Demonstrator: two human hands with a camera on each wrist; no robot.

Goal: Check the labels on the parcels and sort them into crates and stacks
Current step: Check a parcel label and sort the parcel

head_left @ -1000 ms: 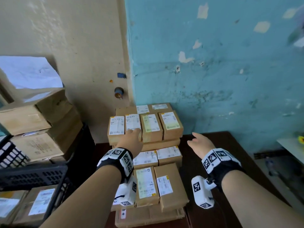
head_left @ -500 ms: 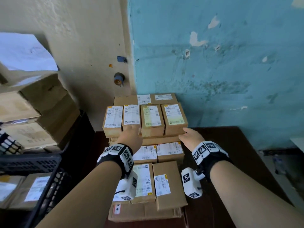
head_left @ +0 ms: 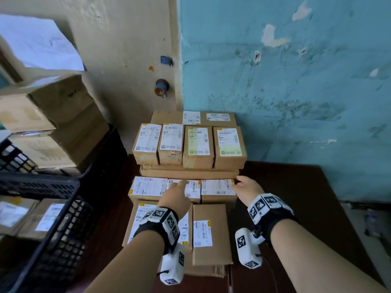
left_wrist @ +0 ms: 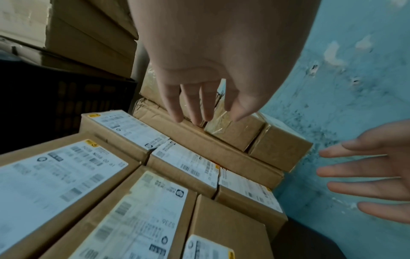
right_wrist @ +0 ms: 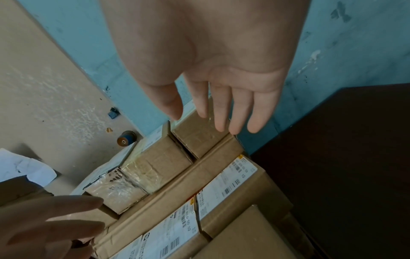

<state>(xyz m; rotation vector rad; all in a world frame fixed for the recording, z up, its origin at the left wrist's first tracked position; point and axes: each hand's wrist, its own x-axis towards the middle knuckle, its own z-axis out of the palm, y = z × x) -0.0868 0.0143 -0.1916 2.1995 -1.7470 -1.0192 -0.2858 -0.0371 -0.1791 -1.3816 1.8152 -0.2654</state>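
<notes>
At your far left a black crate holds labelled parcels, with bigger cartons stacked behind it. The parcels you are sorting sit in stepped rows on the dark table, against the corner of the wall: four small boxes stand side by side on the top tier, two with white labels at left, two with yellowish labels at right. Below them a row of three boxes lies with white barcode labels up, and nearer you two larger boxes.

Most print is too blurred to read. In the left wrist view, one near label shows "5236"; in the right wrist view, one label reads "10" and its neighbour "6 00 02".

Your left hand hangs over the middle box of that row, fingers loose and straight, holding nothing. Your right hand is also spread and empty, just beside the row's right end, below the flat carton under the top tier.
</notes>
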